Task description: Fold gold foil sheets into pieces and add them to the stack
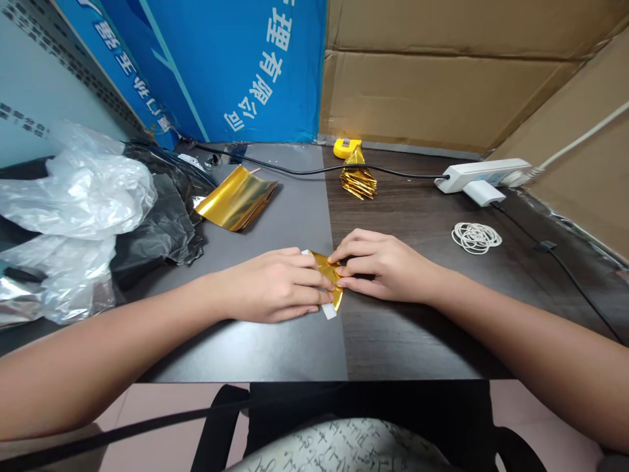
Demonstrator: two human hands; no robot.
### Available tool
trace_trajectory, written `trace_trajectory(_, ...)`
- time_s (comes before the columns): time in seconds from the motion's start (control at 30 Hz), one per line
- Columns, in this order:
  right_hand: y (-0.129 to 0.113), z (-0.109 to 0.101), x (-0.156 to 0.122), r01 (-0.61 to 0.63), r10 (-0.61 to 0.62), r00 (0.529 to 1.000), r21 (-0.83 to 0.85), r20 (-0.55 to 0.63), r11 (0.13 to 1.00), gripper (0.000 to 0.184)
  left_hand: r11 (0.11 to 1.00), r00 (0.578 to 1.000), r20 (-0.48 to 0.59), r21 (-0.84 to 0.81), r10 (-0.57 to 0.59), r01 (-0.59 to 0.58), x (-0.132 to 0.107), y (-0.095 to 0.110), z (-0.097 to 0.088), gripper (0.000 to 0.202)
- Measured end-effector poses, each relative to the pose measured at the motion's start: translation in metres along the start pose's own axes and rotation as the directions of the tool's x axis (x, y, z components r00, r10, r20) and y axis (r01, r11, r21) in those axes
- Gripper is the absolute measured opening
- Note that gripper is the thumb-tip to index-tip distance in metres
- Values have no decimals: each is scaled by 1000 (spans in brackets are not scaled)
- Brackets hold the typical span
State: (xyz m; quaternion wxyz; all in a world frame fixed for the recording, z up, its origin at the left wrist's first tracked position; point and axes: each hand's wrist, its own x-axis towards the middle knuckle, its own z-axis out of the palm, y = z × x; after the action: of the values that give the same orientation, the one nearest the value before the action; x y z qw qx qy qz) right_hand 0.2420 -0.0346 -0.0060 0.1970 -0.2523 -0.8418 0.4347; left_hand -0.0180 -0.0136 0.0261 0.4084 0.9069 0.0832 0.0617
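Gold foil (324, 267), partly covered, seems in grip of left hand (278, 285) and right hand (386, 267)

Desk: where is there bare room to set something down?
Bare desk shows between the right hand and white cord coil, and between the gold sheets and folded gold bundle. Crowded: the left end, with plastic bags, and around the power strip.

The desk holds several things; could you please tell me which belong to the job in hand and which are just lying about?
Job in hand: gold sheet, touched by the left hand and right hand; white strip, showing beside it; probably gold stack and gold bundle, matching in colour.

Seemingly lying about: clear bag, black plastic, tape measure, power strip, white coil.
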Motion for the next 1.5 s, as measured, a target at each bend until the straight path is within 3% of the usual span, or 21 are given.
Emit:
trace_trajectory(0.17, -3, 1, 3, -59, 60, 997, -26, 43, 998, 23, 999, 997, -74, 30, -10, 12, 2, 0, 3, 21)
trace_trajectory(0.4, -4, 1, 3, -66, 68, 994, -29, 87, 997, 24, 975, 947, -237, -1, -217, 223, -1, -10, 8, 20)
trace_trajectory(0.53, -1, 2, 2, -66, 65, 993, 16, 95, 998, 25, 967, 946, -199, -17, -254, 256, -3, -14, 8, 22)
trace_trajectory(0.77, 2, 2, 2, -45, 42, 994, 29, 99, 999, 26, 993, 987, -108, -32, -119, 116, -3, -13, 8, 25)
trace_trajectory(1.0, 1, 2, 4, -11, 1, 990, 71, 141, 997, 29, 964, 949, -167, -28, -266, 265, -2, -14, 5, 24)
trace_trajectory(1.2, 0, 0, 4, -45, 33, 990, 82, 139, 996, 24, 985, 996, -27, -152, -82, 77, 3, -4, 3, 24)
trace_trajectory(1.33, 0, 0, 1, -16, 7, 992, 69, 125, 997, 27, 984, 998, 68, -179, 6, 7, 7, 9, 3, 29)
trace_trajectory(1.5, -14, 0, 0, 36, -49, 983, 76, 177, 996, 29, 988, 995, 78, -142, 70, -58, 11, 27, 5, 37)
